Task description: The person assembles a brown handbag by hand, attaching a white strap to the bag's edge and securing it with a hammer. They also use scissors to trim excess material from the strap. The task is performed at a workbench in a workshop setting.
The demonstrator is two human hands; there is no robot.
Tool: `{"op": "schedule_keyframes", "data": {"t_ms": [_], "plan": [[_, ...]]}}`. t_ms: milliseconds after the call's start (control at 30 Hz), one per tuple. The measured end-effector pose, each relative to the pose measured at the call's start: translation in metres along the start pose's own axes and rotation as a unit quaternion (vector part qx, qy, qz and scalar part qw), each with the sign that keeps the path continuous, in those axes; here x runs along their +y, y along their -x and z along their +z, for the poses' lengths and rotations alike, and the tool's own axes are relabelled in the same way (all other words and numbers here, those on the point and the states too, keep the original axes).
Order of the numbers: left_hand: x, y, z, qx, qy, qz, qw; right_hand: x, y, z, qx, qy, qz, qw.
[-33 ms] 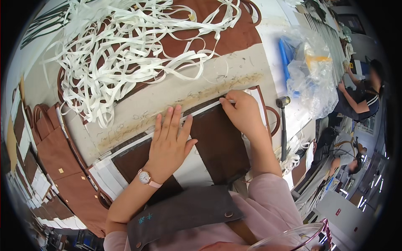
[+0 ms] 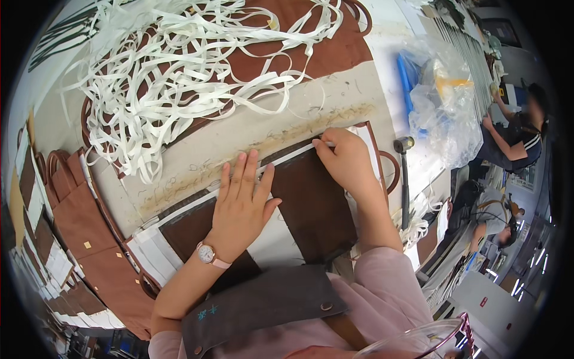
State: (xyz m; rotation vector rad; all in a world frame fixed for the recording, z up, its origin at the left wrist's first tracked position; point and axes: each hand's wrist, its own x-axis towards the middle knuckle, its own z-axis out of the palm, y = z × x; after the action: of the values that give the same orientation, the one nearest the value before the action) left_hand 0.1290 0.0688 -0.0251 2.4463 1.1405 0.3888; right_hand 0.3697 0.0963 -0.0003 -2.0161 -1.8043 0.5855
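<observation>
A dark brown and white bag panel [image 2: 311, 206] with reddish-brown edging lies in front of me. Along its far edge runs a narrow white strip [image 2: 293, 155]. My left hand [image 2: 242, 203] rests flat over that edge near the middle, fingers stretched out. Toward the panel's right end, my right hand [image 2: 347, 158] is closed in a pinch, with the end of the white strip between thumb and fingers. A reddish-brown handle loop [image 2: 391, 170] sticks out beside the right wrist.
A tangled heap of white tape [image 2: 179, 72] covers brown bag pieces [image 2: 263, 57] at the back. On the right are a hammer [image 2: 405, 179] and clear plastic bags [image 2: 445, 113]. Brown bags [image 2: 101, 251] lie at left. Two people work at far right.
</observation>
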Motion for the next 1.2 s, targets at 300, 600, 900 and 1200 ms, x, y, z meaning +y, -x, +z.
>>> {"op": "schedule_keyframes", "data": {"t_ms": [300, 600, 900, 1200], "plan": [[0.015, -0.01, -0.007, -0.017, -0.059, -0.01, 0.998, 0.001, -0.001, 0.001, -0.01, 0.024, -0.001, 1.0], [0.002, -0.032, 0.006, -0.015, -0.011, 0.064, 0.998, 0.003, -0.001, 0.003, -0.014, 0.041, -0.008, 0.999], [0.007, -0.059, 0.015, -0.007, 0.01, 0.107, 0.994, 0.007, 0.006, -0.006, 0.0, 0.006, -0.006, 1.0], [0.005, -0.057, 0.014, -0.024, 0.011, 0.107, 0.994, 0.014, 0.013, -0.036, -0.002, -0.149, 0.146, 0.978]]}}
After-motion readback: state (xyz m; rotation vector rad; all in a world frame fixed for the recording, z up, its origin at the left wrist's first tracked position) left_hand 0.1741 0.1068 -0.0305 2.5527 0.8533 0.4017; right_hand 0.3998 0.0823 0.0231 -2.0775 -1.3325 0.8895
